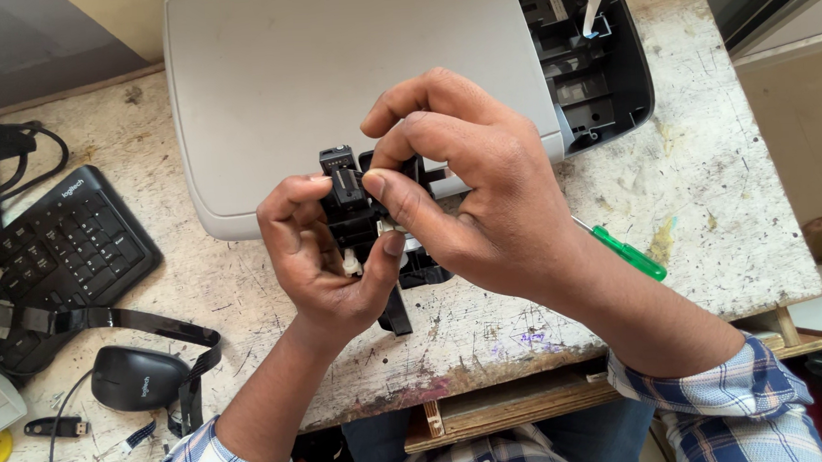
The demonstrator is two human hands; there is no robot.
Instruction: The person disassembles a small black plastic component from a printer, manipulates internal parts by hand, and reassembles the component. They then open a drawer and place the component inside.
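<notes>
Both hands hold one small black plastic printer part (346,199) with a white piece low on it, above the worn table. My left hand (317,264) grips it from below and the left, thumb and fingers wrapped around it. My right hand (465,195) closes over it from the right, thumb pressing its front and fingers curled over its top. A black strap hangs from the part toward the table edge. Behind the hands lies a grey printer (346,66) with its right side open, showing black inner parts.
A green-handled screwdriver (628,253) lies right of my right wrist. At the left sit a black keyboard (65,249), a black mouse (137,377), a flat black ribbon cable (125,321) and a small USB stick (56,428). The scratched table (709,197) ends near my lap.
</notes>
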